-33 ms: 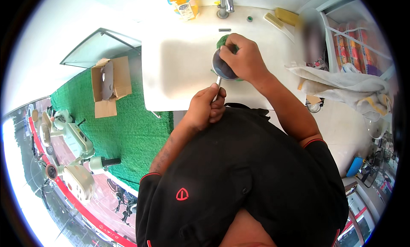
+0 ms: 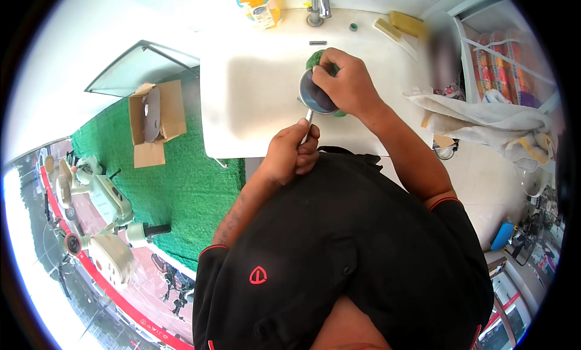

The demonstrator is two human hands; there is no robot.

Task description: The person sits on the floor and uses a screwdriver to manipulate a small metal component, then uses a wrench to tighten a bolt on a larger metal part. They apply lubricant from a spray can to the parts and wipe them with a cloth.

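My left hand [image 2: 292, 151] is wrapped round the thin stem of a small round mirror [image 2: 315, 97]. It has a silver rim and a dark, shiny face, and it is held over the white sink [image 2: 248, 108]. At the mirror's upper edge is my right hand [image 2: 348, 83], its thumb and fingers pinched together. Whatever lies between those fingertips is hidden. Behind the mirror and the right hand shows a green, rough-looking thing [image 2: 314, 59], mostly covered, so its kind is unclear.
At the sink's back are a faucet [image 2: 316, 14], a yellow liquid bottle [image 2: 259, 6], a small green cap [image 2: 353, 27], a brush [image 2: 393, 35] and a yellow block [image 2: 407, 23]. A white towel [image 2: 484, 120] hangs right. Left, a cardboard box [image 2: 172, 111] sits on green matting [image 2: 193, 198].
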